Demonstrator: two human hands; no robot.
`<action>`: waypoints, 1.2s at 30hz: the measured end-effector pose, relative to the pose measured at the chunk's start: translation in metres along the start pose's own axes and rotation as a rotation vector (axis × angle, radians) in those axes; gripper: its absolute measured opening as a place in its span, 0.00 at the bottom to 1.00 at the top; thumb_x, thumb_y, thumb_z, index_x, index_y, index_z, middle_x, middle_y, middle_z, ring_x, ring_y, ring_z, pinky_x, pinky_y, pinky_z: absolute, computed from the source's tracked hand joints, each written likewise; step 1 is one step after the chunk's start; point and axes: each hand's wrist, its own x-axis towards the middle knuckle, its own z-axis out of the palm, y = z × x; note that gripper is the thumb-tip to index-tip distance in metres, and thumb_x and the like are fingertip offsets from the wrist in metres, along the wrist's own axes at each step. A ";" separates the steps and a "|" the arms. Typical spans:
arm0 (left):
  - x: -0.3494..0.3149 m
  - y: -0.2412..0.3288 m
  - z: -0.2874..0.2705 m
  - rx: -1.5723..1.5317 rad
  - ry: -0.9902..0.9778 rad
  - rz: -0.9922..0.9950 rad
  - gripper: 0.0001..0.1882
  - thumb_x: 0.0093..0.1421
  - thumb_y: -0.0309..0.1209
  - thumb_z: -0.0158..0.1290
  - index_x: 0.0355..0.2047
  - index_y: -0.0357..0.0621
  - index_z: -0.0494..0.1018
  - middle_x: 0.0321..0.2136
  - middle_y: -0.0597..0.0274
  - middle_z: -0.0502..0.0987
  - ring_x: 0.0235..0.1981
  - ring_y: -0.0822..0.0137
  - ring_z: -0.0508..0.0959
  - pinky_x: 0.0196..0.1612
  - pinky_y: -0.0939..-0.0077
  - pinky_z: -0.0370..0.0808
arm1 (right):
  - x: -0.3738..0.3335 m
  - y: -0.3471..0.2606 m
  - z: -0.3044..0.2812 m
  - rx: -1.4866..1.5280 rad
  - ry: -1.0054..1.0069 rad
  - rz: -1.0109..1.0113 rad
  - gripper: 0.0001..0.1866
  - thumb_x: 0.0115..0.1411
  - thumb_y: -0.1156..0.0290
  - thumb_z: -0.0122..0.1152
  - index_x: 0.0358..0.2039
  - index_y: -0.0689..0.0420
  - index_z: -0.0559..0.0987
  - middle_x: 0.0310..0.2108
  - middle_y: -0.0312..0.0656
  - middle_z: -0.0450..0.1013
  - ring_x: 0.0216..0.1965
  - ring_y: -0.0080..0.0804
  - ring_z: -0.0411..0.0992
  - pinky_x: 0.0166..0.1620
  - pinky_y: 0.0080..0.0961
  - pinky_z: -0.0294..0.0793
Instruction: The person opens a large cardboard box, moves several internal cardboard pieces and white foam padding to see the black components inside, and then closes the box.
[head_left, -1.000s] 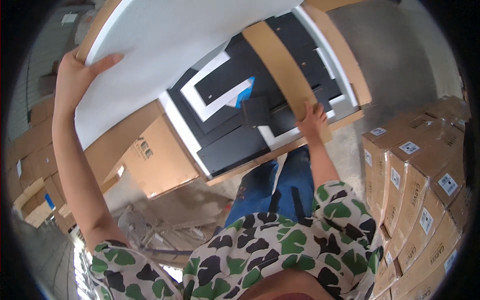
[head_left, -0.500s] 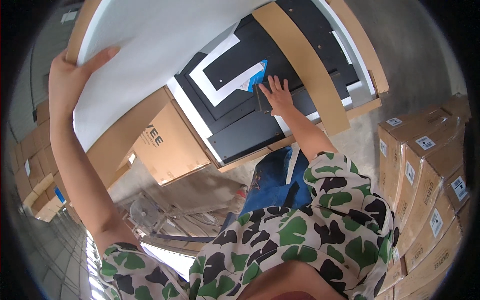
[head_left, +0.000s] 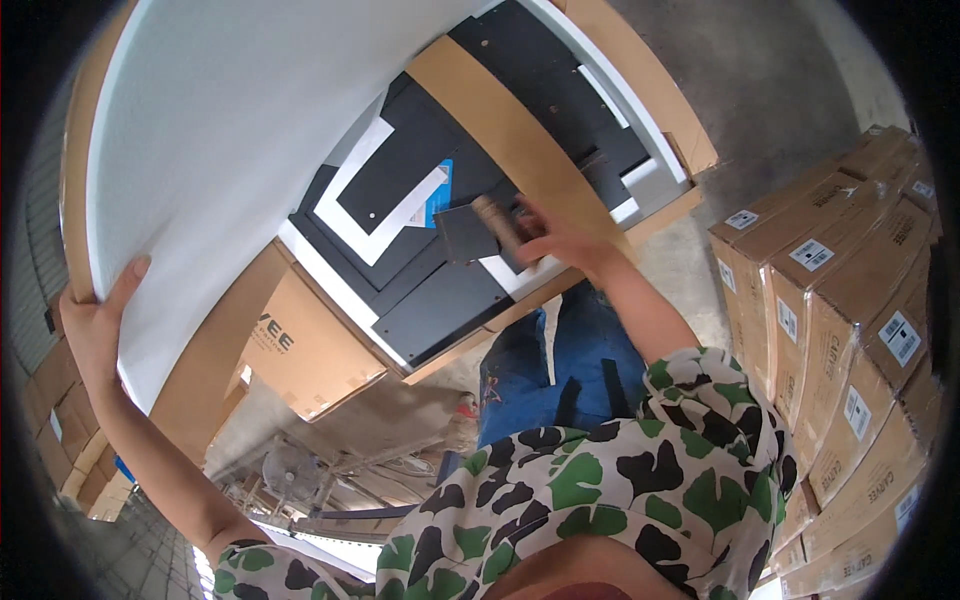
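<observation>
L hand (head_left: 97,330) grip holds white foam sheet (head_left: 230,150) up by its edge. R hand (head_left: 560,240) has shifted off small black box (head_left: 464,236) to brown pc. (head_left: 498,226) beside it – blurred, can't tell if grip holds it. Box, now uncovered, is on black panels (head_left: 440,322) in carton (head_left: 640,75).

From here, panels (head_left: 440,315) lie in the open carton (head_left: 668,216) before the person (head_left: 620,490), a cardboard strip (head_left: 515,130) across them, the foam sheet (head_left: 230,130) left, stacked cartons (head_left: 822,285) right
</observation>
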 end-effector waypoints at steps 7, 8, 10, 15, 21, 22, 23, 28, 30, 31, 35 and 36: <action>0.000 -0.008 0.002 -0.029 -0.003 -0.011 0.24 0.42 0.38 0.67 0.33 0.31 0.74 0.27 0.55 0.77 0.27 0.68 0.76 0.35 0.76 0.71 | -0.039 0.041 -0.180 0.339 0.269 -0.216 0.56 0.36 0.62 0.74 0.63 0.52 0.50 0.45 0.46 0.68 0.43 0.34 0.69 0.48 0.25 0.69; 0.000 -0.009 0.000 -0.029 -0.008 -0.011 0.24 0.42 0.38 0.67 0.33 0.31 0.74 0.28 0.55 0.77 0.28 0.68 0.76 0.35 0.76 0.71 | -0.033 0.042 -0.196 0.216 0.374 -0.168 0.57 0.35 0.61 0.74 0.63 0.52 0.50 0.46 0.47 0.68 0.44 0.34 0.69 0.49 0.26 0.68; 0.000 -0.008 0.000 -0.072 -0.007 -0.020 0.24 0.43 0.37 0.67 0.34 0.30 0.74 0.30 0.55 0.77 0.31 0.67 0.75 0.38 0.76 0.71 | -0.015 0.049 -0.224 -0.160 0.590 -0.153 0.56 0.36 0.61 0.74 0.63 0.53 0.50 0.46 0.50 0.67 0.46 0.37 0.68 0.51 0.29 0.66; 0.006 -0.027 -0.007 -0.019 -0.011 -0.032 0.26 0.43 0.34 0.67 0.39 0.30 0.72 0.34 0.56 0.76 0.35 0.68 0.74 0.41 0.75 0.69 | 0.037 0.067 -0.236 -0.948 0.940 -0.008 0.45 0.46 0.66 0.66 0.61 0.57 0.53 0.46 0.55 0.66 0.48 0.46 0.66 0.53 0.36 0.63; 0.002 -0.024 -0.004 -0.066 0.024 0.019 0.23 0.44 0.29 0.65 0.40 0.31 0.72 0.35 0.59 0.75 0.36 0.68 0.72 0.44 0.76 0.67 | 0.059 0.083 -0.240 -1.205 0.871 -0.241 0.12 0.53 0.75 0.53 0.39 0.59 0.68 0.33 0.52 0.71 0.37 0.51 0.68 0.40 0.44 0.68; 0.003 -0.025 -0.004 -0.063 0.030 0.007 0.23 0.44 0.29 0.65 0.39 0.32 0.72 0.35 0.60 0.75 0.36 0.69 0.71 0.44 0.76 0.67 | 0.061 0.085 -0.240 -1.174 0.864 -0.236 0.12 0.53 0.75 0.54 0.39 0.59 0.69 0.33 0.52 0.71 0.37 0.51 0.69 0.40 0.43 0.68; 0.003 -0.025 -0.004 -0.061 0.036 -0.004 0.22 0.44 0.28 0.65 0.39 0.32 0.72 0.35 0.60 0.75 0.36 0.69 0.71 0.44 0.76 0.66 | 0.062 0.086 -0.240 -1.144 0.858 -0.229 0.11 0.53 0.75 0.54 0.38 0.59 0.69 0.32 0.52 0.71 0.36 0.51 0.69 0.39 0.43 0.69; 0.003 -0.040 -0.014 0.038 -0.028 -0.009 0.20 0.45 0.26 0.64 0.38 0.33 0.72 0.35 0.63 0.75 0.37 0.72 0.71 0.45 0.78 0.66 | 0.069 0.075 -0.246 -1.011 0.885 -0.236 0.14 0.53 0.75 0.55 0.41 0.60 0.71 0.32 0.51 0.73 0.35 0.50 0.72 0.39 0.38 0.72; 0.003 -0.042 -0.013 0.013 -0.038 -0.004 0.19 0.45 0.26 0.64 0.37 0.33 0.72 0.35 0.63 0.75 0.37 0.72 0.70 0.44 0.78 0.66 | 0.076 0.078 -0.251 -0.949 0.884 -0.296 0.15 0.53 0.74 0.56 0.42 0.60 0.71 0.32 0.51 0.74 0.35 0.48 0.73 0.39 0.36 0.73; 0.005 -0.042 -0.014 -0.006 -0.026 -0.008 0.19 0.45 0.25 0.64 0.38 0.33 0.72 0.35 0.63 0.75 0.37 0.72 0.71 0.44 0.77 0.66 | 0.074 0.083 -0.251 -0.861 0.891 -0.276 0.15 0.53 0.74 0.57 0.42 0.61 0.71 0.33 0.51 0.74 0.35 0.47 0.73 0.38 0.35 0.73; 0.013 -0.058 -0.023 -0.049 0.023 -0.022 0.22 0.45 0.25 0.64 0.40 0.33 0.71 0.37 0.61 0.74 0.38 0.70 0.71 0.46 0.76 0.66 | 0.072 0.118 -0.254 -0.678 0.918 -0.315 0.17 0.52 0.72 0.61 0.43 0.60 0.71 0.34 0.51 0.74 0.36 0.46 0.74 0.37 0.34 0.72; 0.015 -0.059 -0.024 -0.049 0.036 -0.025 0.23 0.45 0.25 0.64 0.42 0.33 0.70 0.38 0.61 0.74 0.39 0.69 0.71 0.47 0.75 0.65 | 0.075 0.120 -0.250 -0.707 0.919 -0.380 0.17 0.52 0.72 0.60 0.43 0.60 0.71 0.34 0.51 0.74 0.37 0.47 0.74 0.37 0.35 0.72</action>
